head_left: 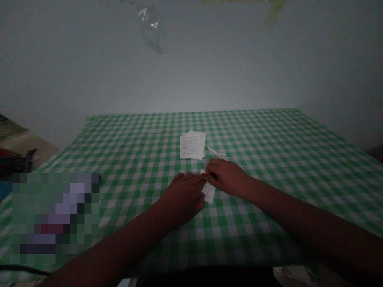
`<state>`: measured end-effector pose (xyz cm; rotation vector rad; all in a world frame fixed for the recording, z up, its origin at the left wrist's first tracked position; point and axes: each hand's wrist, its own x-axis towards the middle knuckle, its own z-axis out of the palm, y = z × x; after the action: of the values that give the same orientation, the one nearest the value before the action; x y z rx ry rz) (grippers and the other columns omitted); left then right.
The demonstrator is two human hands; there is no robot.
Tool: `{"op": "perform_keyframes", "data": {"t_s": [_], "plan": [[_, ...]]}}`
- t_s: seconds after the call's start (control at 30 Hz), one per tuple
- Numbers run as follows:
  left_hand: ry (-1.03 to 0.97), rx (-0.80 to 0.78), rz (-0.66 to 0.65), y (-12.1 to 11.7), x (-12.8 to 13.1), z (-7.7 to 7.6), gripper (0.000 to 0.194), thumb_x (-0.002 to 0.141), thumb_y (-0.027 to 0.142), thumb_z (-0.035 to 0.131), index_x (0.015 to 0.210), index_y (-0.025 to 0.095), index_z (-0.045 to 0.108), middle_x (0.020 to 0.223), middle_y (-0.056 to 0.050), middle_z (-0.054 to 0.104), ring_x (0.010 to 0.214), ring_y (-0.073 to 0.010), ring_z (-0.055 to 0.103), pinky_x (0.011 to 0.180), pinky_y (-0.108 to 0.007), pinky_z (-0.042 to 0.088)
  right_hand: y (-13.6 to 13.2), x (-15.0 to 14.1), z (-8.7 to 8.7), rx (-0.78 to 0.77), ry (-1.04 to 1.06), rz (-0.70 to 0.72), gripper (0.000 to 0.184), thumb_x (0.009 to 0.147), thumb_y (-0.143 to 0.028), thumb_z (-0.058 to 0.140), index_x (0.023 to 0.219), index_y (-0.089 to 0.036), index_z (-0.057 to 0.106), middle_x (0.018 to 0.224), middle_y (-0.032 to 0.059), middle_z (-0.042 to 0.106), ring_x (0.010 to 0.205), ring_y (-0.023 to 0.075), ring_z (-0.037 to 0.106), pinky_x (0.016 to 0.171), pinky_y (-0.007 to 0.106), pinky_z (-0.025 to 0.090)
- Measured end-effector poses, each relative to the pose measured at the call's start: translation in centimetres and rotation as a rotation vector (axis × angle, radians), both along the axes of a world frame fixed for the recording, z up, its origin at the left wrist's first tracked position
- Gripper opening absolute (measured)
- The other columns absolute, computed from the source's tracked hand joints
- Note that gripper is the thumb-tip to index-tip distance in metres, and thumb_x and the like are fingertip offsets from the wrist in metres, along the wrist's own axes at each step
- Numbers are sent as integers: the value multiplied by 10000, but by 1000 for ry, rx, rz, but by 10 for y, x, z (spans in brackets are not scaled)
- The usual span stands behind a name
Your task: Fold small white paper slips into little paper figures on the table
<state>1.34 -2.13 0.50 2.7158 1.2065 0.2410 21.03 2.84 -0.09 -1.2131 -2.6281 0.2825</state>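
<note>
A small piece of printed white paper (pixel 208 193) lies at a slant on the tablecloth, partly hidden under my fingers. My left hand (pixel 186 195) comes in from the left, its fingers on the paper's upper part and its thumb beside the lower left edge. From the right, my right hand (pixel 225 175) pinches the paper's upper end with curled fingers, close against my left fingertips. Just beyond, a folded strip of white paper (pixel 217 152) rests on the cloth. A loose stack of square printed sheets (pixel 191 146) sits farther back, slightly fanned.
A green and white checked cloth (pixel 269 139) covers the table, which meets a pale wall (pixel 227 59). At the left lies a long pixelated object (pixel 62 211), with a dark cable (pixel 25 270) near it. A clear plastic bag (pixel 150 28) hangs on the wall.
</note>
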Motion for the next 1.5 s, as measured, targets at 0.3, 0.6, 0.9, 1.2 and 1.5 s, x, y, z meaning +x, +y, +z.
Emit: {"op": "perform_keyframes", "data": {"t_s": [0.3,0.6,0.9,1.2,1.5], "plan": [[24,-5,1,-2,1,2,447,870,209,511,1312,141,527,1420,-83,535,1208,-249,527,1033,-442,404,-6,5,5,-79,-9,104,141,902,-180,523,847,-159,651,864,50,616,797,160,584,709,269,429],[32,-35,-18,-2,-2,2,482,875,210,508,1353,152,490,1466,-76,484,1257,-242,499,1052,-441,404,-20,10,14,-162,-5,109,134,868,-153,540,793,-166,650,840,50,631,773,163,591,707,275,437],[41,4,-82,1,-5,-2,444,898,218,511,1339,168,505,1481,-75,465,1267,-244,489,1067,-449,391,-20,16,13,-256,51,100,85,807,-156,588,756,-184,651,783,21,622,728,146,576,678,259,415],[49,20,-97,0,-7,1,423,898,233,515,1319,188,519,1460,-83,475,1264,-274,486,1061,-484,377,-2,5,3,-147,78,0,136,852,-175,566,749,-180,655,745,17,613,701,139,555,666,261,391],[52,-1,-84,-1,-4,5,372,897,235,514,1266,193,541,1319,-87,569,1203,-270,525,1067,-525,358,6,-2,-3,-65,50,-64,201,915,-218,510,783,-173,656,801,39,624,760,155,570,689,279,394]]}}
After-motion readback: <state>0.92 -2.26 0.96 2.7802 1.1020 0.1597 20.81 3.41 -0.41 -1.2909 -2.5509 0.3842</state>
